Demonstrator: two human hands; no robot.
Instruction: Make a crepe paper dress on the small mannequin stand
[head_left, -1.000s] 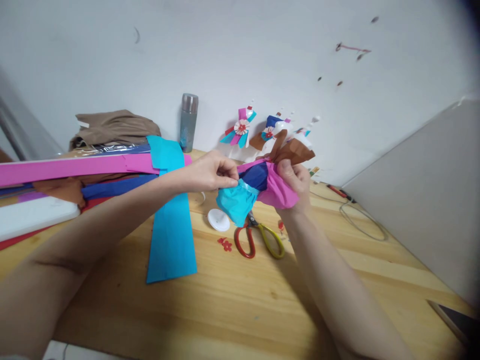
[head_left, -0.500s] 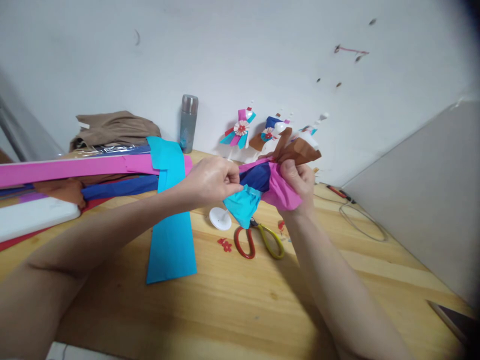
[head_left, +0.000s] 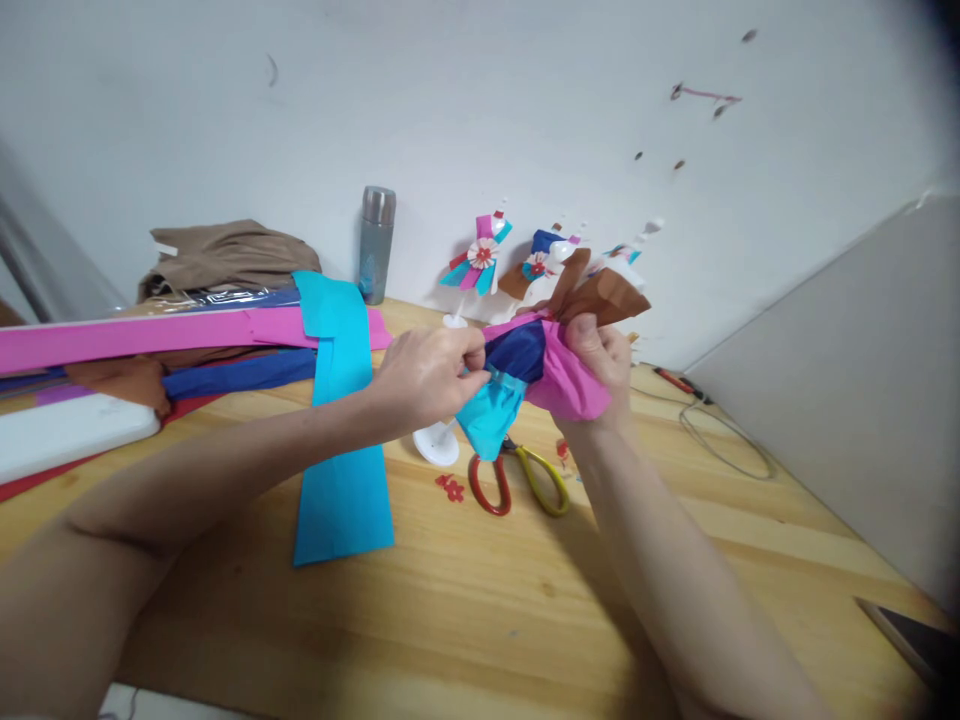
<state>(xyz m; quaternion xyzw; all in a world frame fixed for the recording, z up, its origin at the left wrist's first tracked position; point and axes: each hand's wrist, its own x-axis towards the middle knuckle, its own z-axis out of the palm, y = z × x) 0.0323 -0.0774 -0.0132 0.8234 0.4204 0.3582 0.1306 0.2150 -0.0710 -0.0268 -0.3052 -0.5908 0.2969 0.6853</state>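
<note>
Above the table my right hand (head_left: 604,360) is closed around a bunched crepe-paper piece (head_left: 570,375) of pink, dark blue, turquoise and brown strips. Its thumb presses on the pink part, and brown ends (head_left: 607,295) stick up behind. My left hand (head_left: 439,370) pinches the left edge of the piece, where dark blue meets turquoise; the fingertips partly hide that edge. Beneath the left hand shows a white round base (head_left: 436,445) with a thin stem rising towards the paper. Scissors (head_left: 491,488) with one red and one yellow handle lie below the turquoise end, beside small red flower cutouts (head_left: 451,488).
A long turquoise paper strip (head_left: 345,500) hangs over a pile with a pink strip (head_left: 150,338) on the left. A flask (head_left: 376,250) and paper-dressed figures (head_left: 481,255) stand by the wall. At right lie a cable (head_left: 720,450) and a dark flat object (head_left: 907,640).
The crepe-paper piece and both hands have shifted slightly right. The white base has moved a little left and down. Both hands keep their hold.
</note>
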